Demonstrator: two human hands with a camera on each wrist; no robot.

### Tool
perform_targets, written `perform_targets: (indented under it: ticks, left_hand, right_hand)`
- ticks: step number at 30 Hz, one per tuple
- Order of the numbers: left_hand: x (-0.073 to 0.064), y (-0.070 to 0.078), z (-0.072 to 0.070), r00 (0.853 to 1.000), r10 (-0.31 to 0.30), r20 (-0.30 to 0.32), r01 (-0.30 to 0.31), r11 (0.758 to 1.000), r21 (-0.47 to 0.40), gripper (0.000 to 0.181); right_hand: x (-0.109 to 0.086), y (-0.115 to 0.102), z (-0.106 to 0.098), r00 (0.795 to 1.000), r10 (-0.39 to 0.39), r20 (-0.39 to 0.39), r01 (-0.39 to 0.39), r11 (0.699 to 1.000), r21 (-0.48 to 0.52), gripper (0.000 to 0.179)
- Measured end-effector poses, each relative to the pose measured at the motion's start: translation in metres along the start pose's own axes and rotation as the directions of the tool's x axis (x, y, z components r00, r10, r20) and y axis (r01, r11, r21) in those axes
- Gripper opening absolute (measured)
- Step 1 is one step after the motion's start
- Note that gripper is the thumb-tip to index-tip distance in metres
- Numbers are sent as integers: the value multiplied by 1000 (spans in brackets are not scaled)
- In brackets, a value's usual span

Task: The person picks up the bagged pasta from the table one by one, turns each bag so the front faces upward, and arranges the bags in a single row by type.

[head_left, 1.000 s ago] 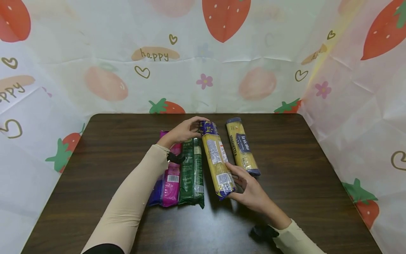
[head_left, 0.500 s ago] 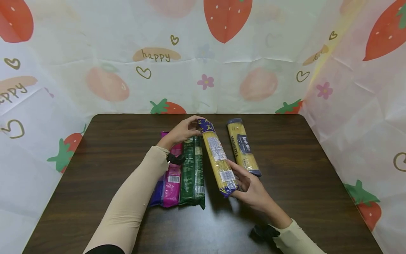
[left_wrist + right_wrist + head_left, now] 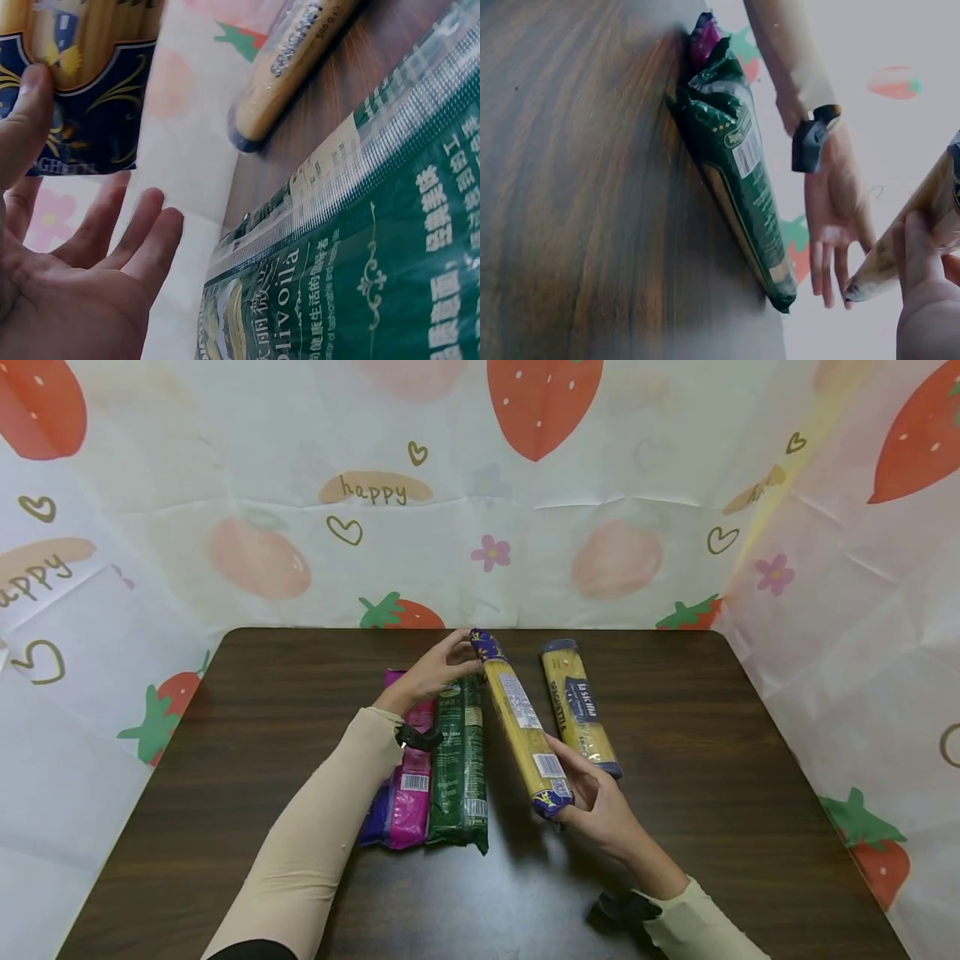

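Note:
A yellow spaghetti packet (image 3: 519,714) with dark blue ends is held slanted above the table between both hands. My left hand (image 3: 433,673) pinches its far end; in the left wrist view the thumb presses the blue label of the spaghetti packet (image 3: 94,112), while the other fingers spread loosely. Around the near end, my right hand (image 3: 606,814) grips with thumb and fingers; the right wrist view shows the right hand (image 3: 928,300) at the packet's side. Under the left forearm and hand lie a green spaghetti packet (image 3: 459,768), a pink packet (image 3: 410,806) and a blue packet (image 3: 377,818), partly covered.
Another yellow spaghetti packet (image 3: 581,714) with a navy label lies to the right, just beyond the right hand. The dark wooden table (image 3: 712,793) meets a strawberry-printed cloth backdrop (image 3: 525,577) at its back and sides.
The held spaghetti packet has rolled so its printed face looks narrower. Its near end has shifted right and its far end has risen slightly, both hands keeping hold. The other packets stay put.

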State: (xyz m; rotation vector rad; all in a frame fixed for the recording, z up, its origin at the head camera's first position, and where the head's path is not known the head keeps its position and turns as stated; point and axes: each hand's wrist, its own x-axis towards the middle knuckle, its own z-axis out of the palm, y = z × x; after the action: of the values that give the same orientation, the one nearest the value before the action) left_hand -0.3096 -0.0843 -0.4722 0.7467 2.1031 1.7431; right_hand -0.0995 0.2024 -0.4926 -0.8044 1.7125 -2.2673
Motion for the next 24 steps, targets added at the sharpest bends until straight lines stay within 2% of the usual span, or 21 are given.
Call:
perform_targets:
  ticks: [3,7,10,17,21,24]
  left_hand:
    - [0,-1,2,1000,-1,23,3,995,-104,55]
    - [-1,-2,3,999,-15,46,27,966,-256,59]
    - [-2,-2,4,999,-22,45,35,949,-314,57]
    - [-4,-2,6,1000,-23,-14,18,951,-307,54]
    - [-6,-3,7,998,-51,-46,35,956,-293,57]
    - [-6,-2,8,996,-69,-62,49,961,-271,57]
  right_hand:
    - [0,-1,1,999,24,-23,-24,1000,-3,87]
    - [0,-3,3,999,39,-36,-40,999,-9,85]
    - [1,-3,3,999,35,-35,-36,999,-22,85]
    - [2,-1,3,1000,13,-26,-15,996,-92,79]
    - [4,2,3,999,-38,-12,36,988,-152,77]
    - [6,2,3,998,-57,-39,48,981,-189,73]
